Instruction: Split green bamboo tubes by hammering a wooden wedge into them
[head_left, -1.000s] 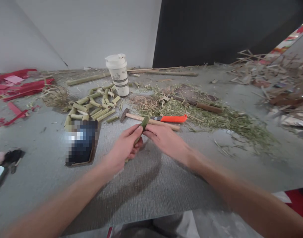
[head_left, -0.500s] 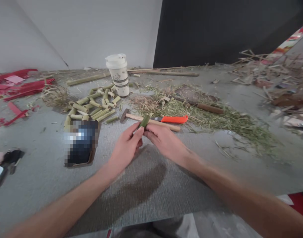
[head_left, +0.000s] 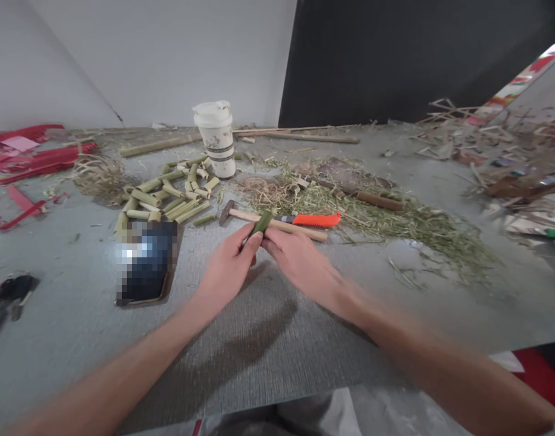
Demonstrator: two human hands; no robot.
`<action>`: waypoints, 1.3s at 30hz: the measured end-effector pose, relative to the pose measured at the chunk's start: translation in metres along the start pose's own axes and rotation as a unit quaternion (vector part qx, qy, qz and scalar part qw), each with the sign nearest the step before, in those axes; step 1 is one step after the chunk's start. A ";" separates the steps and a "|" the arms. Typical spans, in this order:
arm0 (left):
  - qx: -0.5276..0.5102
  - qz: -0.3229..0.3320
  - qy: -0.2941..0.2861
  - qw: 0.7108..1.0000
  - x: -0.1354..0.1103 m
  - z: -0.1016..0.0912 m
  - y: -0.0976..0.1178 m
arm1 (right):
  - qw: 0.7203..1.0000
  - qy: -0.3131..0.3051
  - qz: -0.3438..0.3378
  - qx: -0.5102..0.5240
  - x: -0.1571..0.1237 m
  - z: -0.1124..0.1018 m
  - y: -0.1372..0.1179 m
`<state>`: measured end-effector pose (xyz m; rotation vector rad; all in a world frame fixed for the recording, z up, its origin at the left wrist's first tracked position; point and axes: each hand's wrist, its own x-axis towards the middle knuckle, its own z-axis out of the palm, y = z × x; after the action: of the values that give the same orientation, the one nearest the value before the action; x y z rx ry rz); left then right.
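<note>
Both hands meet over the middle of the grey table (head_left: pixel 268 339) on a short green bamboo piece (head_left: pixel 262 223). My left hand (head_left: pixel 228 266) is closed round its lower part, thumb and fingers pinched near the top. My right hand (head_left: pixel 299 257) pinches the same piece from the right with its fingertips. Just behind the hands lies a wooden-handled hammer (head_left: pixel 277 223), and next to it a tool with an orange handle (head_left: pixel 314 220).
A pile of cut bamboo tubes (head_left: pixel 168 197) lies at the left, a lidded paper cup (head_left: pixel 216 139) behind it. A phone (head_left: pixel 145 261) rests left of the hands. Green shavings (head_left: pixel 395 221) spread to the right, red scraps (head_left: pixel 36 157) far left, wood offcuts (head_left: pixel 499 151) far right.
The hands have shifted slightly up and away with the bamboo piece; both grips are unchanged. The view has shifted slightly.
</note>
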<state>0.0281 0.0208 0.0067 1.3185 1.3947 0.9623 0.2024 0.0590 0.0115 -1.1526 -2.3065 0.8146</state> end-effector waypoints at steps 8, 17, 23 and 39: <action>-0.087 -0.087 -0.038 0.992 0.001 0.000 -0.001 | 1.000 -0.013 -0.022 -0.018 0.007 0.000 0.013; -0.139 -0.122 -0.031 0.982 -0.001 0.003 0.002 | 1.000 0.007 -0.006 -0.030 0.001 0.008 0.010; -0.028 -0.022 -0.009 0.999 0.002 -0.002 0.000 | 0.999 0.010 -0.012 -0.040 0.004 0.006 0.007; -0.089 -0.005 0.065 0.994 0.007 -0.026 -0.002 | 0.990 0.050 0.034 -0.126 0.000 -0.006 0.015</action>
<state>0.0025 0.0291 0.0100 1.1313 1.3771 1.1561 0.2146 0.0684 0.0057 -1.3514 -2.3465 0.4855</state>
